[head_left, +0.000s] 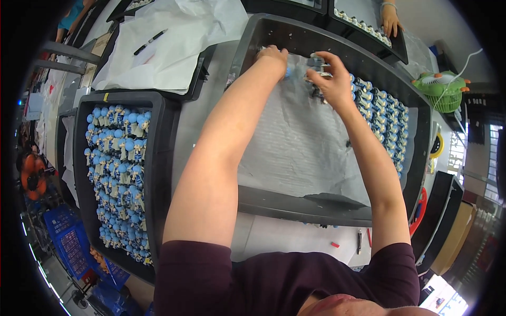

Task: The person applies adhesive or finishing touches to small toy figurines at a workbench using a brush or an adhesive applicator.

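My right hand (336,80) is above the far part of a large black tray (295,203), its thumb and fingers bent around a small figurine (315,64) that is blurred and looks grey and dark. In the tray's far left corner, my left hand (271,55) is closed, fingers curled downward; what it grips is hidden. A bit of light blue (287,72) shows beside that hand. Thin whitish sheet (295,152) lines the tray floor. Rows of blue and white figurines (382,116) stand along the tray's right side, partly behind my right forearm.
Left stands another black tray (163,126) packed with blue-headed figurines (118,174). White sheets with a black marker (150,42) lie at the far left. Across the table, another person's hand (390,21) reaches to a tray of small pieces. A green fan (441,89) sits at the right.
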Motion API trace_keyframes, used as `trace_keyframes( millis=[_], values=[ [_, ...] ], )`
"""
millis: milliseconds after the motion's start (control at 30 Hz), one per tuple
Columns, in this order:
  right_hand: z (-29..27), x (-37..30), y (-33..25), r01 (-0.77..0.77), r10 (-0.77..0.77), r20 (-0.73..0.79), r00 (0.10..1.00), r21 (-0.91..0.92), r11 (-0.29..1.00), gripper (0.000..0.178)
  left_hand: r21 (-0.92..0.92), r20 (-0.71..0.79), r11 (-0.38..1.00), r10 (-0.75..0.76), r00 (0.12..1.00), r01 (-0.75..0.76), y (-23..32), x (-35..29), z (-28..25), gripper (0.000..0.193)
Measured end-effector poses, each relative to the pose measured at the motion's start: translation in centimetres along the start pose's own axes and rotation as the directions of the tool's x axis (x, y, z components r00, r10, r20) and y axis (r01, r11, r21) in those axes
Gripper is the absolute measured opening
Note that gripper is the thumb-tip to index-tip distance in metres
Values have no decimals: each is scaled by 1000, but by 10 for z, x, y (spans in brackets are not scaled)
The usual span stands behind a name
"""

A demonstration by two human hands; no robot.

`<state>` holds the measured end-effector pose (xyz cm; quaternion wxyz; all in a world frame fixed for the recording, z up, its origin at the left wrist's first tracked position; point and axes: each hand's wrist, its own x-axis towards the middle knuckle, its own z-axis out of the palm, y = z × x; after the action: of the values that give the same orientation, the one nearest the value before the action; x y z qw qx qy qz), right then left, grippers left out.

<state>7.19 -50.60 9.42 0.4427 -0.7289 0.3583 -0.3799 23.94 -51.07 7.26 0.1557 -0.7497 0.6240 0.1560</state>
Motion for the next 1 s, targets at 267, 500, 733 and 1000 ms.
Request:
trace_keyframes(
  millis=[267,500,733,1000],
  values=[
    [-133,-181,-77,-387,476,-11,879,569,726,60,-499,-286,689,442,850,-526,-59,-42,-7,72],
    [-162,-344,-134,-629,615,140,776,110,769,48,-454,-374,831,148,915,-320,30,-229,-90,73],
    [-89,-418,-91,-284,348,64,935,-449,847,47,-466,122,643,727,676,-608,99,-376,35,76],
    [-65,-400,-92,-129,268,160,950,-581,804,49,70,-152,814,581,800,-577,150,-384,164,51]
  ],
)
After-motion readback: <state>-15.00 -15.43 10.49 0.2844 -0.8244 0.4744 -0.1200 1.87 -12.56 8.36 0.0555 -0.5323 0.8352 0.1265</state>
